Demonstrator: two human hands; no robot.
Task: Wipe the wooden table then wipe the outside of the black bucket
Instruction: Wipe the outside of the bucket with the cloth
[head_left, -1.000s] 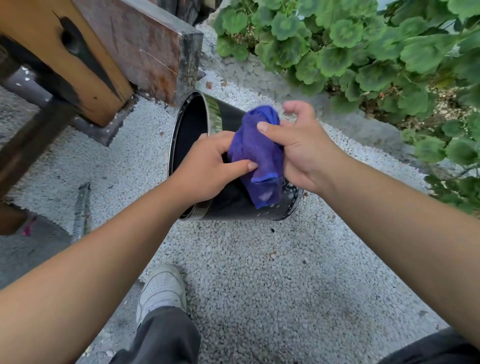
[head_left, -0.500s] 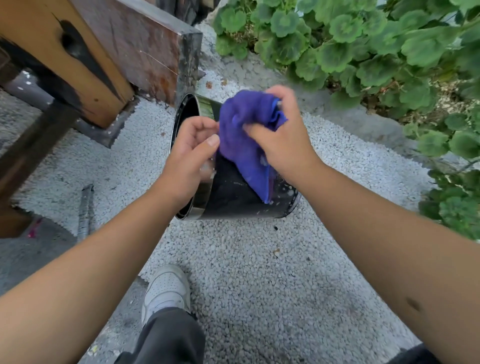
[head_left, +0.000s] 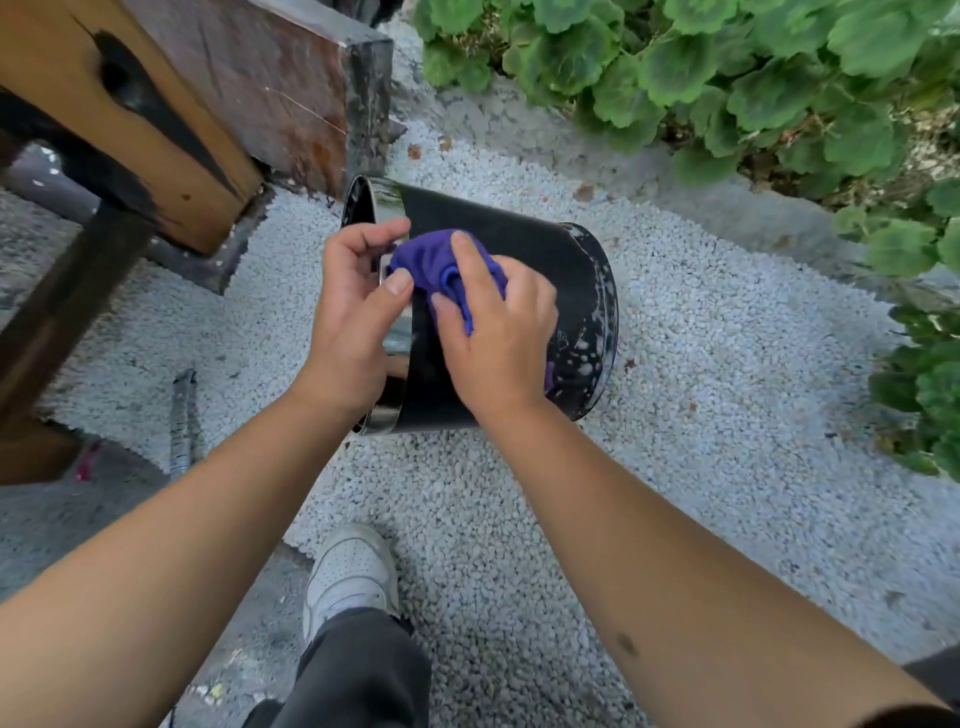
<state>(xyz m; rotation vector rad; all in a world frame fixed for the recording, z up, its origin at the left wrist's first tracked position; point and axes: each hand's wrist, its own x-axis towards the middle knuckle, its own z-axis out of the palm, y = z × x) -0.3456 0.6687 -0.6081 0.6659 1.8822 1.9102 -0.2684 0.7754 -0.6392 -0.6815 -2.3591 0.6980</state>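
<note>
The black bucket (head_left: 524, 291) lies on its side on the gravel (head_left: 701, 395), in the middle of my view. Its open mouth points to 10 o'clock, toward the wooden table (head_left: 171, 119); its base points to 4 o'clock. Laid this way, the outer wall faces up at me, which is the surface the task calls for.

My left hand (head_left: 353, 322) is closed on the shiny rim (head_left: 387, 200) at the mouth end, thumb on the outside and fingers curled over the edge. I judge this grip is there to stop the bucket rolling or sliding on the loose stones while the other hand pushes.

My right hand (head_left: 498, 332) is pressed flat on the wall with a bunched purple cloth (head_left: 434, 262) pinned under the fingers; the cloth sticks out at 11 o'clock from the hand, touching my left thumb. The hand is gripping the cloth against the bucket, not lifting it.

The base end, at 3 o'clock from my right hand, shows pale splashes (head_left: 584, 348), so I judge the bucket wipe is underway, not finished. Whether the underside is dirty cannot be seen. The table sits at 10 o'clock, just beside the mouth. My shoe (head_left: 348, 571) stands at 6 o'clock, apart from the bucket.
</note>
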